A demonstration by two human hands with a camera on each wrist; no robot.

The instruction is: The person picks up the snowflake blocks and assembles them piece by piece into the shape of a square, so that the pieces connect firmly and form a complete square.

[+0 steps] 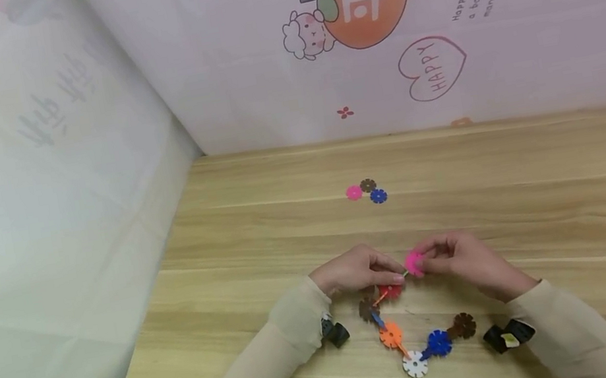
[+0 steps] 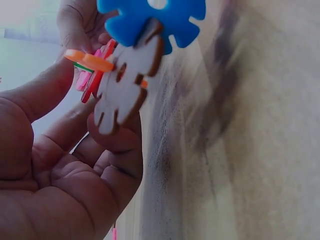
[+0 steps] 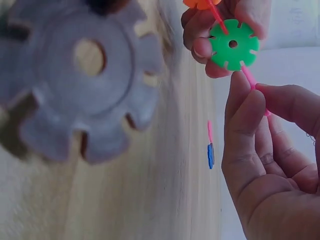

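Both hands hold one end of a chain of slotted plastic snowflake discs. My right hand [image 1: 466,262] pinches a pink disc [image 1: 414,263] between thumb and fingertips. In the right wrist view the pink disc is edge-on, its edge at a slot of the green disc [image 3: 234,45]. My left hand [image 1: 355,270] pinches the green disc by its sides. From there the chain runs through a red disc [image 1: 390,292], a brown disc [image 1: 368,309], an orange disc [image 1: 390,335], a white disc [image 1: 415,364] and a blue disc [image 1: 440,343] to a brown end disc [image 1: 465,325].
Three loose discs, pink [image 1: 354,192], brown [image 1: 368,185] and blue [image 1: 378,196], lie farther back on the wooden table [image 1: 260,223]. Printed cloth [image 1: 262,89] hangs along the back edge, and a pale cloth [image 1: 79,253] borders the left side.
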